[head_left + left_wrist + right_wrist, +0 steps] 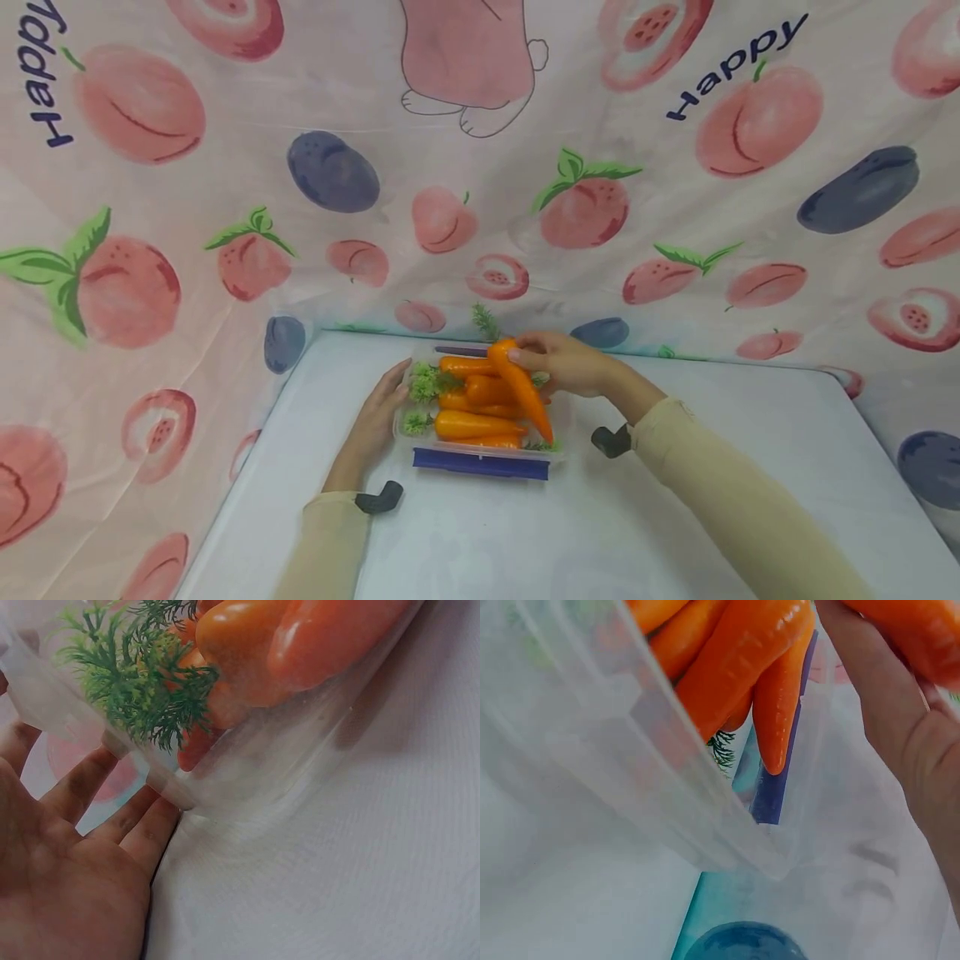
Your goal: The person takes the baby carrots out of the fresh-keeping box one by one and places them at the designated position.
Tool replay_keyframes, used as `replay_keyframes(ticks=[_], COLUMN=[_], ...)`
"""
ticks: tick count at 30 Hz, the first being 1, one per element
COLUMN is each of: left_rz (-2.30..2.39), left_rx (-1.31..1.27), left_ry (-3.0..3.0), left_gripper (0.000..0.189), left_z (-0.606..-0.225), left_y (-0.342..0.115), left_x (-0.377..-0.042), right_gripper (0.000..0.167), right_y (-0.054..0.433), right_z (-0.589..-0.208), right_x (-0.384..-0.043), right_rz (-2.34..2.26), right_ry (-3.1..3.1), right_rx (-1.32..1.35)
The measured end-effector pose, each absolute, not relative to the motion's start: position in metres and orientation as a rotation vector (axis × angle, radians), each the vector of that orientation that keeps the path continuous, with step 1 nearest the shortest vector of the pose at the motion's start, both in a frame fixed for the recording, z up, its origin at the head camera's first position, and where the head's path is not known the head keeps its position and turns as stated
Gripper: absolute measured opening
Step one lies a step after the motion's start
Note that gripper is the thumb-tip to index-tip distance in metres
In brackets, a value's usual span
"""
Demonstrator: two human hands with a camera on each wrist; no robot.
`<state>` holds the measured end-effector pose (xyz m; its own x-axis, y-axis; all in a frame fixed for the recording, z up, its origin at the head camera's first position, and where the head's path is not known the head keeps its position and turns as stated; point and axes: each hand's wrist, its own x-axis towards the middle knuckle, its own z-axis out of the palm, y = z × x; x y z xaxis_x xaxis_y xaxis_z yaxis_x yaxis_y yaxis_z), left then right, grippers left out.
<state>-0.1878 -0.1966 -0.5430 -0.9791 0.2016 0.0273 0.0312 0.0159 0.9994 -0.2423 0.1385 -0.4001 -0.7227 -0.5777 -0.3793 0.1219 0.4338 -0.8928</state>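
Note:
A clear plastic container (pixel 480 451) with blue side clips holds several orange carrots (pixel 471 425) with leafy green tops (pixel 142 690). Above its right part, my right hand (pixel 568 363) pinches one carrot (pixel 529 397) near the thick top end, its tip slanting down toward the front right. That carrot's green frond (pixel 485 322) sticks up at the back. My left hand (pixel 377 418) rests against the container's left wall, fingers extended. In the left wrist view, the left fingertips (pixel 112 742) touch the clear wall. The right wrist view shows the held carrot (pixel 930 634) only in part.
The container stands on a white table (pixel 480 542), toward its back edge. One blue clip (pixel 480 464) hangs outward at the front, another (pixel 461 350) at the back. Behind and at the sides hangs a fruit-printed cloth (pixel 450 167).

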Motion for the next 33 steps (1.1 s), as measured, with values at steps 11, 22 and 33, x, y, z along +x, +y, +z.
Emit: replay_keyframes(ticks=[11,22,33], left_rz=[2.1,2.048,2.052], left_rx=[0.24,0.218,0.233], left_ry=[2.168,2.227,2.228], left_gripper=[0.054,0.051,0.054], left_z=[-0.543,-0.542,-0.544], left_y=[-0.197,-0.196,-0.197], left_x=[-0.188,-0.187,-0.187], right_gripper=[0.061,0.07,0.072], right_y=[0.168,0.198,0.224], right_z=[-0.394,-0.402,-0.406], right_x=[-0.231,-0.225,-0.222], right_rz=[-1.652,-1.707,-1.788], right_ry=[1.914,1.973,1.907], right_rx=[-0.256,-0.167,-0.111])
